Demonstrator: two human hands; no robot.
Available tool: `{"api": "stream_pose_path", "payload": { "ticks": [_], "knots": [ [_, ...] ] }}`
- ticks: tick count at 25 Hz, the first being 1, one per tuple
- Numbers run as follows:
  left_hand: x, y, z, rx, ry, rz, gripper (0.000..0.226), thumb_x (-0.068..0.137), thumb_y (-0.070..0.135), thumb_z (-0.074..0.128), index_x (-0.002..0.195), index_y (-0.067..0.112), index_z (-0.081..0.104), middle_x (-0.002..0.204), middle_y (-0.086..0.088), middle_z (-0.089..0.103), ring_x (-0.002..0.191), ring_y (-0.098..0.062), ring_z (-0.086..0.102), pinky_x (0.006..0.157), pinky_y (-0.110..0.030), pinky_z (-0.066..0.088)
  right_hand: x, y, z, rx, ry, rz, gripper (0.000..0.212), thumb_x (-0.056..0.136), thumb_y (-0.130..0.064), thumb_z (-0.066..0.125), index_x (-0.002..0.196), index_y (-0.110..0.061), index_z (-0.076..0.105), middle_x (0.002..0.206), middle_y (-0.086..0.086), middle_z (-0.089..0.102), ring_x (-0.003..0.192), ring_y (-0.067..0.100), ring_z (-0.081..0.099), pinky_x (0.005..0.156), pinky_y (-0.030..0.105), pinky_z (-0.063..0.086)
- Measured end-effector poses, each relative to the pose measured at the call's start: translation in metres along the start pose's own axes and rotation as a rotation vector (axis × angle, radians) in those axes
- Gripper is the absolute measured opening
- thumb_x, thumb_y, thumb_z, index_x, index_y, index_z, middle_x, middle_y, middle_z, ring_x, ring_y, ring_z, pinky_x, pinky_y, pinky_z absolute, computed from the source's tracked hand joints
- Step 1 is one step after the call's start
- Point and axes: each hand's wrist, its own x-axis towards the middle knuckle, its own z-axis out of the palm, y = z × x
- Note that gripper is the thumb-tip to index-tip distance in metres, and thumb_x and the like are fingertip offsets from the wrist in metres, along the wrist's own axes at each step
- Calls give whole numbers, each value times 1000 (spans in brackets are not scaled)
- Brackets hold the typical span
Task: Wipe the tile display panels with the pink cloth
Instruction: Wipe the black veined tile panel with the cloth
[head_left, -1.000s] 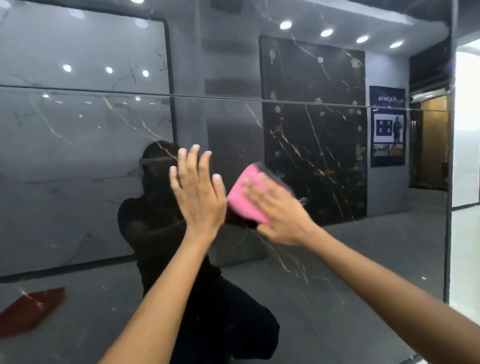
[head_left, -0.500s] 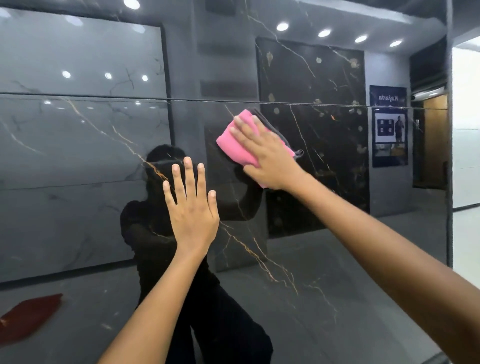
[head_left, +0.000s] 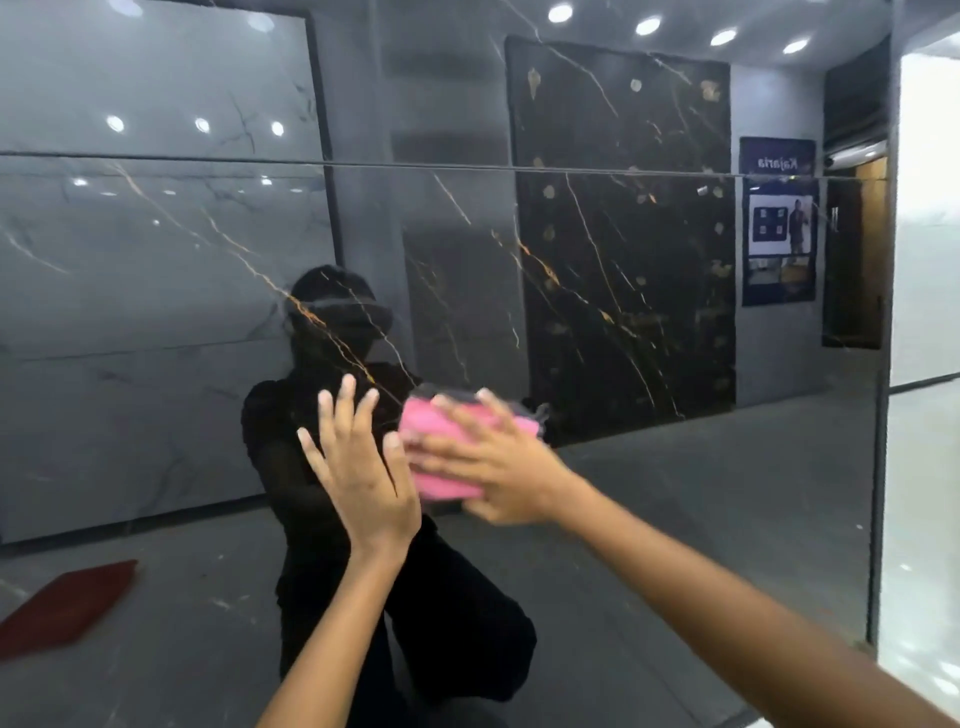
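Pink cloth (head_left: 445, 451): folded into a pad, pressed flat against the glossy tile panel, low and near the middle of the view, just right of the left hand.
Right hand (head_left: 496, 470): lies over the cloth with fingers spread and nearly straight, palm pushing it onto the panel; blurred, so whether any finger curls round the edge cannot be told.
Left hand (head_left: 363, 470): fingers straight and apart, palm toward the panel, holding nothing; its thumb sits just beside the cloth's left edge.
Tile panel (head_left: 156, 249): dark grey, mirror-glossy, with thin gold and white veins; a fine horizontal joint line (head_left: 467, 165) crosses it above the hands.
Reflections: a person in dark clothes behind the hands, round ceiling lights (head_left: 648, 25), a black gold-veined slab (head_left: 623, 234), a blue poster (head_left: 777, 221), a red shape (head_left: 62, 605) on the floor at lower left.
Right edge: the panel ends at a dark vertical border (head_left: 879, 415), bright white area beyond.
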Motion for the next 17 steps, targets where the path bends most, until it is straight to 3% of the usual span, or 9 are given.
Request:
{"api": "stream_pose_path", "payload": {
  "ticks": [1,5,6,8,11,12,13,15,17],
  "knots": [
    [-19,-10,-3,74,-66,22,46,96,22,36,138,8,46,156,-6,32,149,-23,16,121,-43,-1,-8,27,2,-17,77,183,77,71,-35,44,147,-26,34,156,3,31,145,39,16,111,63,16],
    [-53,-47,-10,379,-225,200,55,97,27,35,151,15,29,162,-1,15,151,-24,6,122,-42,-1,-59,137,-7,334,286,1378,77,81,-31,51,153,-24,24,162,5,14,147,35,8,111,62,19],
    [-54,-51,-9,418,-222,230,56,97,27,35,151,15,26,162,-2,14,151,-25,5,122,-43,-1,-67,137,-4,363,303,1501,76,83,-32,49,154,-23,22,162,4,11,148,32,6,113,60,17],
    [-58,-54,-6,472,-203,268,56,99,28,32,153,15,23,163,-3,10,151,-26,4,122,-44,0,-62,92,13,349,328,1334,78,76,-36,45,151,-18,31,159,11,21,148,33,11,113,60,16],
    [-59,-58,-4,502,-197,286,56,101,29,30,154,15,20,164,0,2,151,-27,3,122,-44,0,-62,-36,44,180,124,263,75,73,-32,52,145,-23,36,153,7,34,145,41,18,114,64,14],
    [-59,-60,-4,500,-196,291,56,101,29,31,154,15,20,164,0,2,151,-27,3,122,-44,0,-66,-55,44,103,15,12,75,76,-33,55,147,-27,32,155,1,30,146,38,16,116,60,11],
    [-61,-61,-4,499,-193,293,55,101,28,31,154,15,21,164,-1,4,151,-27,4,122,-44,0,-71,-50,44,51,-20,-90,78,77,-34,57,149,-29,28,155,-2,27,146,36,15,118,56,11],
    [-61,-62,-4,497,-188,294,55,101,27,33,154,14,22,163,-3,9,151,-27,3,122,-44,1,-84,3,46,61,99,146,79,74,-32,56,149,-28,28,152,4,32,143,37,22,116,57,16],
    [-61,-60,-5,506,-187,288,55,102,27,33,154,15,21,162,-5,11,151,-26,1,122,-44,1,-102,66,40,219,293,776,79,71,-28,51,148,-22,33,149,13,38,142,35,26,112,58,24]
  ]
}}
